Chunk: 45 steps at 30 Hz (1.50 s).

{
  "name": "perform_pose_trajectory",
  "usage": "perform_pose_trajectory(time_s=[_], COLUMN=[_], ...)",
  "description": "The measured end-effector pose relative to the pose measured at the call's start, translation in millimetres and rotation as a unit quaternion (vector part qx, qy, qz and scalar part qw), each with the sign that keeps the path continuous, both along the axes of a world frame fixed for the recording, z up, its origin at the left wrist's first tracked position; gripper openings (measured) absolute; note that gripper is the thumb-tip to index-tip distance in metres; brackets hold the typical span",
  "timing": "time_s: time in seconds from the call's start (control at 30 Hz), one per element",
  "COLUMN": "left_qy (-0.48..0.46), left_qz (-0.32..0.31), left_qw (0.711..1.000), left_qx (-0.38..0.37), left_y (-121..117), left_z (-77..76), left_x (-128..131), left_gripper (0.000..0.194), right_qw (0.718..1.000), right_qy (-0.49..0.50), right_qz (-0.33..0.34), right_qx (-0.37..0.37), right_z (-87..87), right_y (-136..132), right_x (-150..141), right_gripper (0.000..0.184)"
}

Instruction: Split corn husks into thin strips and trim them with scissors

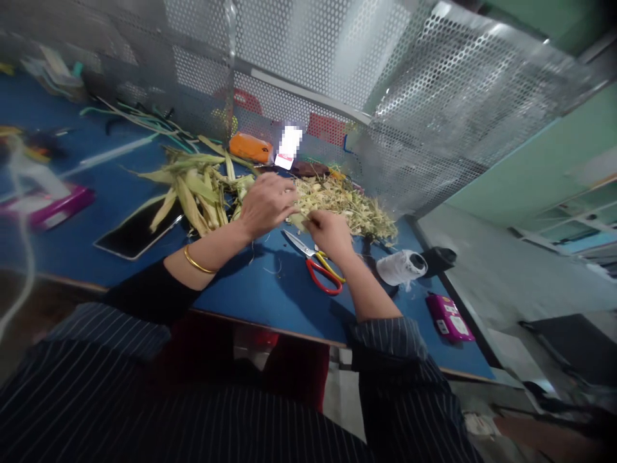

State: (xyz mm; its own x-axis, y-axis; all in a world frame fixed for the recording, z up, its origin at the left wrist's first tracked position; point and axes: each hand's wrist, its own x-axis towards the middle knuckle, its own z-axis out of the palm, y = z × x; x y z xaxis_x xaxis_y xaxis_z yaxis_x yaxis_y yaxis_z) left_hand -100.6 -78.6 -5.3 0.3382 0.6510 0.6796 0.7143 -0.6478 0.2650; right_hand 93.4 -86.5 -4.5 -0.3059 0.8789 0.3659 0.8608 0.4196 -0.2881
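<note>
My left hand (270, 202), a gold bangle at its wrist, is closed with the fingertips near a small pale green piece of husk (297, 220). Pinched fingers of my right hand (330, 235) meet the same piece from the other side. What lies inside either grip is partly hidden by the fingers. Left of my hands lies a bundle of dry corn husks (200, 193). Behind and to the right spreads a heap of husk scraps (357, 209). Scissors (315, 265) with one red and one yellow handle rest just below my right hand.
A black flat panel (137, 231) lies left on the blue table (270, 289). White thread (400, 267) and a dark spool (439, 260) stand right, near a purple packet (449, 317). An orange packet (250, 148) and lit phone (288, 148) sit before the perforated metal screen (308, 58).
</note>
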Motion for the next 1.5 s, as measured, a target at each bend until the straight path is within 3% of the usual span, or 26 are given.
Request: perform_pose_trajectory(time_s=[0.03,0.1,0.17,0.23,0.33,0.43,0.63,0.8,0.83,0.9,1.0,1.07,1.2,1.5], left_qy=[-0.063,-0.196,-0.283,-0.329,-0.369,-0.414,-0.413,-0.395,-0.382,-0.338,-0.216,-0.116,0.057,0.184], left_qz=[0.027,0.084,0.082,0.048,-0.028,-0.07,-0.059,-0.096,-0.092,-0.047,0.012,-0.011,-0.075,-0.123], left_qw=[0.997,0.977,0.953,0.917,0.829,0.789,0.796,0.79,0.803,0.864,0.965,0.993,0.991,0.969], left_qx=[0.017,0.016,-0.066,-0.222,-0.419,-0.448,-0.437,-0.458,-0.449,-0.37,-0.151,-0.032,0.099,0.109], left_y=[-1.1,-2.4,-2.1,-1.6,-3.4,-6.9,-6.3,-5.5,-5.6,-5.9,-6.5,-6.9,-6.1,2.8], left_z=[-0.1,-4.7,-14.4,-25.9,-37.3,-38.9,-33.8,-33.2,-34.0,-35.9,-36.7,-34.3,-25.4,-16.6], left_x=[1.0,6.3,15.0,24.5,34.4,37.1,34.9,33.3,33.1,32.7,30.5,27.7,20.6,12.8], left_gripper=[0.016,0.021,0.025,0.034,0.036,0.028,0.022,0.024,0.022,0.016,0.033,0.028,0.022,0.029], right_qw=[0.996,0.955,0.904,0.882,0.898,0.906,0.851,0.815,0.813,0.816,0.821,0.821,0.815,0.799], right_qy=[0.089,0.28,0.406,0.447,0.419,0.398,0.474,0.505,0.511,0.516,0.514,0.515,0.529,0.542], right_qz=[-0.024,-0.051,-0.05,-0.034,-0.021,-0.018,0.004,0.022,0.023,0.018,0.011,0.015,0.024,0.062], right_qx=[-0.019,-0.078,-0.129,-0.145,-0.134,-0.141,-0.227,-0.285,-0.278,-0.262,-0.249,-0.245,-0.236,-0.254], right_z=[-4.5,-15.3,-26.6,-36.7,-48.0,-53.0,-44.4,-36.9,-36.7,-37.4,-38.8,-39.2,-39.8,-42.4], right_y=[4.0,9.6,10.7,7.7,0.5,-4.1,-7.5,-8.9,-8.8,-8.2,-7.1,-6.3,-5.0,-3.4], right_x=[-1.1,-3.1,-6.7,-12.1,-19.4,-20.7,-10.9,-4.6,-4.0,-3.4,-2.9,-2.4,-1.5,-1.1], right_gripper=[0.017,0.016,0.016,0.02,0.024,0.026,0.027,0.026,0.025,0.022,0.02,0.02,0.021,0.022])
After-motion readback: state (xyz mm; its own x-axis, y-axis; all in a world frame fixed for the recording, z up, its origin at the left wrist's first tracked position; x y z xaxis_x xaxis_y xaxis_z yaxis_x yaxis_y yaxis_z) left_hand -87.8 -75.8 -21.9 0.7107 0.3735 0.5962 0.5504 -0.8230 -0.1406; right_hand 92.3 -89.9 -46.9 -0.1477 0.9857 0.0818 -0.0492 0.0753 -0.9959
